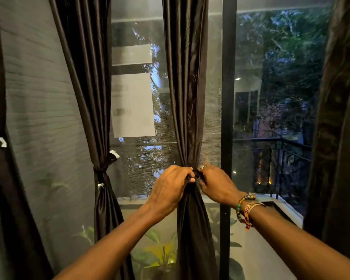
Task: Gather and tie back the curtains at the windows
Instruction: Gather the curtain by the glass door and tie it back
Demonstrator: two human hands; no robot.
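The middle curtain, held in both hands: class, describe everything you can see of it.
The curtain is dark brown, shiny, satin-like cloth hanging in vertical folds before the mesh screen, left of the black window post. It is gathered to a narrow waist, then flares below. The left hand and right hand grip it at that waist, fingers curled; whether a tie is fastened cannot be told.

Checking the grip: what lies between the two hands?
Only the gathered waist of the curtain, which the left hand and right hand grip from either side. The head view shows this.
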